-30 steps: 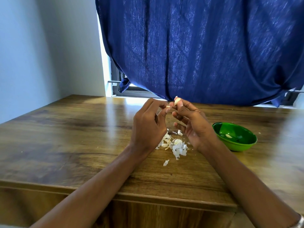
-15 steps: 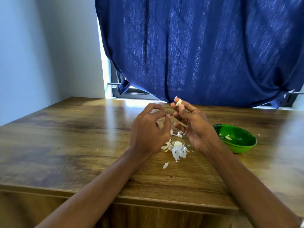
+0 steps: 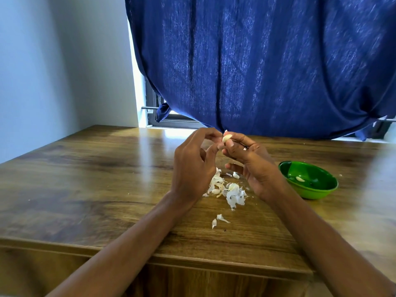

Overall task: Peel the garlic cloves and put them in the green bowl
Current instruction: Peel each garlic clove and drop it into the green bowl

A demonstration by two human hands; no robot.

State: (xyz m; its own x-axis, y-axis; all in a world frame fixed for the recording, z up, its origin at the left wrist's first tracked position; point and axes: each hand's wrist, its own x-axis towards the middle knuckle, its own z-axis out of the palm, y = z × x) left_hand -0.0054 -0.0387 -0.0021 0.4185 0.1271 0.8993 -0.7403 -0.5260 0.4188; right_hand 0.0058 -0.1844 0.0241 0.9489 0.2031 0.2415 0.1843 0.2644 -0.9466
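My right hand (image 3: pixel 255 166) pinches a pale garlic clove (image 3: pixel 227 138) between thumb and forefinger, raised above the wooden table (image 3: pixel 85 189). My left hand (image 3: pixel 192 168) is right beside it, its thumb and curled fingertips touching the clove's left end. Below the hands lies a pile of white garlic skins (image 3: pixel 229 190), with a loose clove (image 3: pixel 236 175) just behind it. The green bowl (image 3: pixel 321 194) stands to the right of my right hand and holds one peeled clove (image 3: pixel 300 179).
Two loose bits of skin (image 3: pixel 218 219) lie nearer the table's front edge. A dark blue curtain (image 3: pixel 267 61) hangs behind the table over a window. A white wall is at the left.
My left hand dropped away from the clove toward the skin pile half a second ago and has risen back to it. A second bit of skin now lies near the front edge.
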